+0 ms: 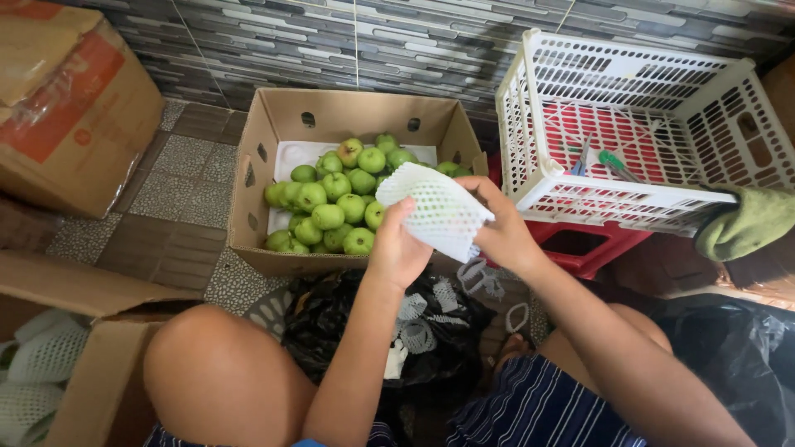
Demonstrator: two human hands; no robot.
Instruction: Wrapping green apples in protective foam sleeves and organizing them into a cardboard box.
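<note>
Item 1: white foam net sleeve point(437, 211), held up between both hands above the front edge of the fruit box; a pale green shape shows faintly through the mesh, so a fruit may sit inside, though this cannot be told for certain. Item 2: left hand point(399, 248), fingers closed on the sleeve's lower left side, thumb up against it. Item 3: right hand point(501, 228), fingers curled over the sleeve's right end, gripping it. Item 4: open cardboard box point(257, 178) on the tiled floor point(178, 207), lined in white and holding a heap of bare green fruit point(335, 203), none of them sleeved. Item 5: black plastic bag point(331, 323) between the knees, with loose white foam nets point(418, 331) lying on it. Item 6: second cardboard box point(99, 364) at lower left, with several white sleeved bundles point(37, 364) inside. Item 7: white plastic crate point(629, 124) at right, resting on a red stool point(588, 244), with a few small tools in it. Item 8: green cloth point(749, 223) hung on the crate's corner. Item 9: closed cardboard carton point(66, 108) at upper left. Status, as judged: wrapping is at an early to middle stage, with some pieces apparently sleeved and packed at lower left, 1 sleeve in hand, and most of the fruit in the box yet to be covered.
</note>
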